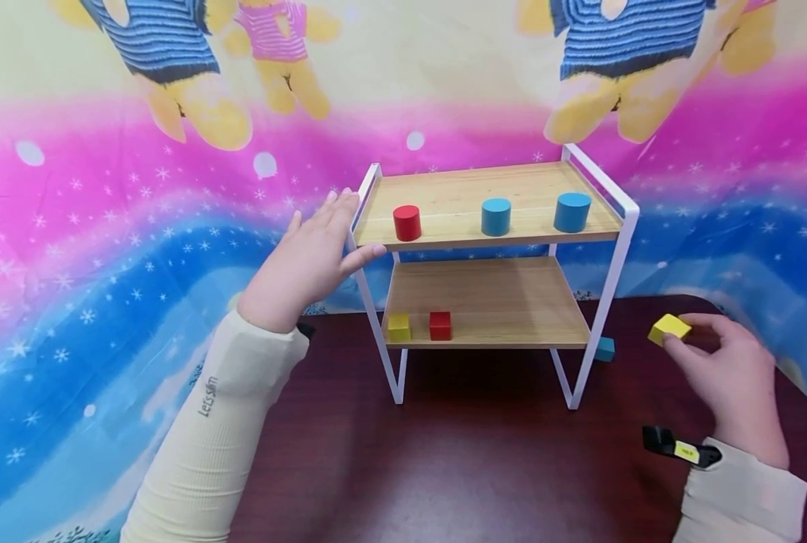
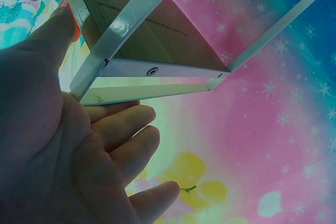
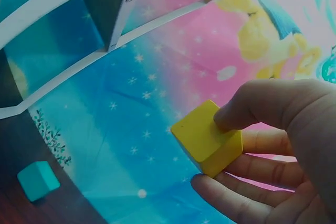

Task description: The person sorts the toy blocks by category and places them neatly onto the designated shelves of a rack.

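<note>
My right hand pinches a yellow cube between thumb and fingers, in the air to the right of a small two-tier shelf. In the right wrist view the yellow block shows close up, thumb on top. My left hand lies with fairly straight fingers against the upper left corner of the shelf frame, thumb near the top board's front edge. The left wrist view shows the palm beside the white frame. A red cylinder stands on the top board close to that thumb.
Two blue cylinders stand farther right on the top board. The lower board bears a yellow cube and a red cube. On the dark table, a teal cube sits by the right leg. A patterned cloth hangs behind.
</note>
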Available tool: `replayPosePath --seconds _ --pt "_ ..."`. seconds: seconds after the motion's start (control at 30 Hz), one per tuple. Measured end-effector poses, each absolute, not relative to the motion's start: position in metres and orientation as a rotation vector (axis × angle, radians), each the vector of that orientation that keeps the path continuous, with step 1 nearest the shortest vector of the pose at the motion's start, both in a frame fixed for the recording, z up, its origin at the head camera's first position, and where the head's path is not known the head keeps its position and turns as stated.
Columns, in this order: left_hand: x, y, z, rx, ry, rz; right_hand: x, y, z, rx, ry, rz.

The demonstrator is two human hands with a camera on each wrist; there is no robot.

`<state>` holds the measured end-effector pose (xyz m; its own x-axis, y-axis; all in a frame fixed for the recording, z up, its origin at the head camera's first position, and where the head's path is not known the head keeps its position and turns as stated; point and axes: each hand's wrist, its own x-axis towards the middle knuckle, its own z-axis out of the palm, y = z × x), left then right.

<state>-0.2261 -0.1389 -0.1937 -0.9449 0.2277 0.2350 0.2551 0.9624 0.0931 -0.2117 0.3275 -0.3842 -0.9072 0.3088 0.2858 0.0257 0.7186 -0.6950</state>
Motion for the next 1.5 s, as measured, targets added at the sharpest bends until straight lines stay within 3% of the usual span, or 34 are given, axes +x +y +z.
replayPosePath --seconds 0.8,1.5 --pt "-0.226 -0.138 -0.193 -0.356 -2.903 -0.206 -0.189 0.300 -0.356 -0.165 -2.461 0.902" --pt "-0.227 -0.140 -0.192 -0.364 -2.920 -0.217 -0.178 0.281 -0.340 0.095 -2.306 0.929"
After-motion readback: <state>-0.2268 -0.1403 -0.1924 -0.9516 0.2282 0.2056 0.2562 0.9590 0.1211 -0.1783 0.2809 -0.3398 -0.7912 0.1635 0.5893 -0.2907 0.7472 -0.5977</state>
